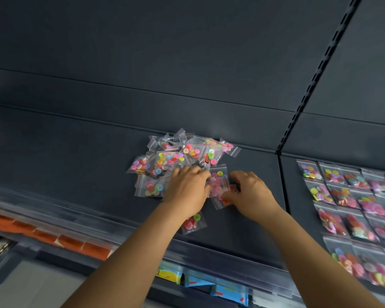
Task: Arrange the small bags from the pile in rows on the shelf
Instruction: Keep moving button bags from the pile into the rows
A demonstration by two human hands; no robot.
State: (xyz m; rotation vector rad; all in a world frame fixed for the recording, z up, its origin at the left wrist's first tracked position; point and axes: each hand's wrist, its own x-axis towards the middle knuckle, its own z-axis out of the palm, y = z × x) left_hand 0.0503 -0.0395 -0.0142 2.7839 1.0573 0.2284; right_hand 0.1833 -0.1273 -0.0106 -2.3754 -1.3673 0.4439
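A pile of small clear bags [178, 156] filled with coloured buttons lies on the dark shelf [76, 156], near its back panel. My left hand [187, 192] rests palm-down on the pile's near edge, fingers curled on bags under it. My right hand [249, 194] pinches a bag of pink buttons [218, 185] that lies between both hands. One loose bag [193, 222] sits below my left wrist. Rows of bags [351, 214] lie flat on the shelf section to the right.
A slotted upright [313, 85] and a seam divide the two shelf sections. A clear strip [209, 256] runs along the shelf's front edge. Below it hang orange packets [53, 236] at left and blue and yellow packets [198, 281] in the middle.
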